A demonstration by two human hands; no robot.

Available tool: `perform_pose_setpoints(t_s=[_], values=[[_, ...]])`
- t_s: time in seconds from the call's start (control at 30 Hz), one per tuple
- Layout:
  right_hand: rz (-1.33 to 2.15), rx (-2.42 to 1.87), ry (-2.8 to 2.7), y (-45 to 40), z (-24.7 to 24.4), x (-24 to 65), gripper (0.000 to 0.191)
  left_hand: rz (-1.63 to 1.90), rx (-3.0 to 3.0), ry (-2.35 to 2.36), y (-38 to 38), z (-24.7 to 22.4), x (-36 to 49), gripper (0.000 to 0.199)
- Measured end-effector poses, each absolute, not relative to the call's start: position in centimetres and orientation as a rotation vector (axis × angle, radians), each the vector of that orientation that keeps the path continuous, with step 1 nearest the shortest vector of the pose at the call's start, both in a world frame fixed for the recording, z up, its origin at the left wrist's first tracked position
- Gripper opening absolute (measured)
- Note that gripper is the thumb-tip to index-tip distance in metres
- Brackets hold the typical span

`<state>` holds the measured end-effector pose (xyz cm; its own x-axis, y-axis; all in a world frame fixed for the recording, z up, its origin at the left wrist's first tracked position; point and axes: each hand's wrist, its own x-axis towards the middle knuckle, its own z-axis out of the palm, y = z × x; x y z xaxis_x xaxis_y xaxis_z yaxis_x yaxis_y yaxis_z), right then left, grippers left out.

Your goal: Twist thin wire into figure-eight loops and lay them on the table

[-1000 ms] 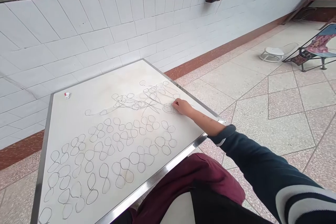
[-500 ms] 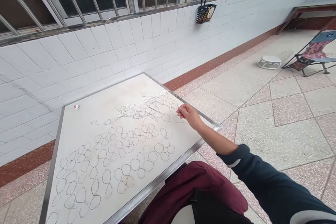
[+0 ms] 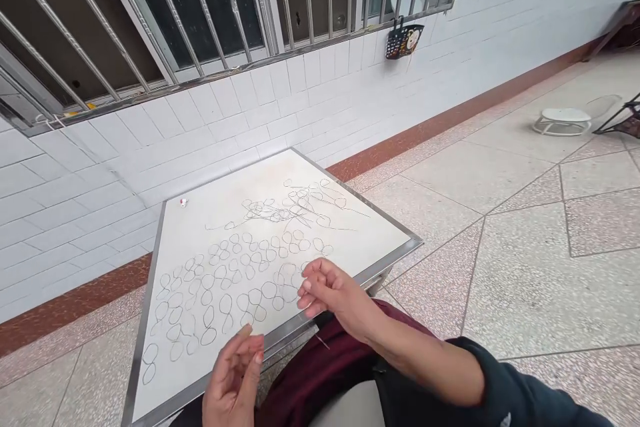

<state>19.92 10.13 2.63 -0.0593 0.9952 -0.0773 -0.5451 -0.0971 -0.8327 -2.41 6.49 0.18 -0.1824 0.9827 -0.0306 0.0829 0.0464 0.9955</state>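
Observation:
A white board (image 3: 370, 250) with a metal edge carries rows of thin wire figure-eights (image 3: 226, 310) at its near side. Farther back lies a tangled pile of looped wires (image 3: 300, 203). My right hand (image 3: 325, 287) is over the near edge, thumb and fingers pinched together; a thin wire seems to hang below it against the dark red trousers. At the lower middle, my left hand (image 3: 234, 377) is raised with its fingers curved and slightly apart from the thumb. I see nothing in it.
A small red and white figure (image 3: 183, 202) sits at the board's far left corner. Behind are a tiled wall and a barred window, with a dark basket (image 3: 404, 40) hanging from it. A white stool (image 3: 563, 120) stands on the floor at the right.
My right hand has moved from the wire pile down and left toward the near edge. My left hand has come into view. The camera view has shifted left.

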Motion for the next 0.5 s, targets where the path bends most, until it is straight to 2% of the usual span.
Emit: perform_pose_setpoints(t_s=[0.2,0.4,0.5], values=[[1.953,-0.711,-0.281,5.1,0.3,14.6,0.034,1.301,1.091,1.300,4.9,-1.3,0.1,0.048],[1.981,-0.821,-0.146,4.3,0.0,12.9,0.025,1.269,1.211,1.251,2.9,-1.7,-1.3,0.047],[2.011,-0.854,-0.124,4.1,-0.1,12.0,0.017,1.305,1.353,1.302,2.5,-1.7,-1.6,0.040]])
